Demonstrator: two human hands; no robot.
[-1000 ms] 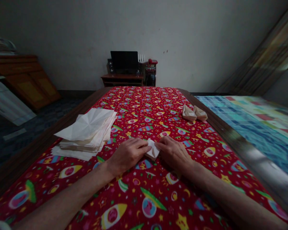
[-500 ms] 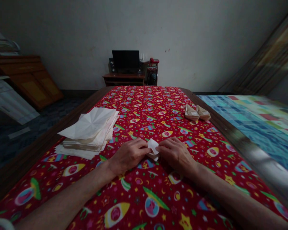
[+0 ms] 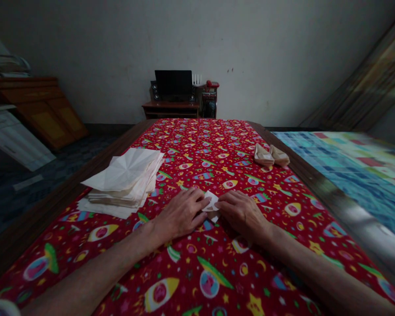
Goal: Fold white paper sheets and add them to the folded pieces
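Observation:
A small folded piece of white paper (image 3: pixel 212 202) lies on the red patterned tablecloth (image 3: pixel 197 267), between my two hands. My left hand (image 3: pixel 187 211) grips its left side, the thumb low near a lifted fold and the fingers over the top. On the other side, my right hand (image 3: pixel 242 213) pinches the right edge with curled fingers. Part of the paper is hidden beneath the fingers. To the left sits a stack of creased paper sheets (image 3: pixel 123 171), the top one marked with radiating folds. Two folded paper pieces (image 3: pixel 270 156) stand together at the right edge of the cloth.
The cloth covers a dark wooden table (image 3: pixel 95 169). Beyond its far end are a monitor (image 3: pixel 173 83) and a red telephone (image 3: pixel 212 83) by the wall. A bed with a colourful cover (image 3: pixel 335 162) adjoins on the right; wooden cabinets (image 3: pixel 46 109) stand left.
My left thumb has shifted down from the middle of the folded paper, and the left fingers have moved over its top left. A gap shows under the fold. My right hand has hardly moved.

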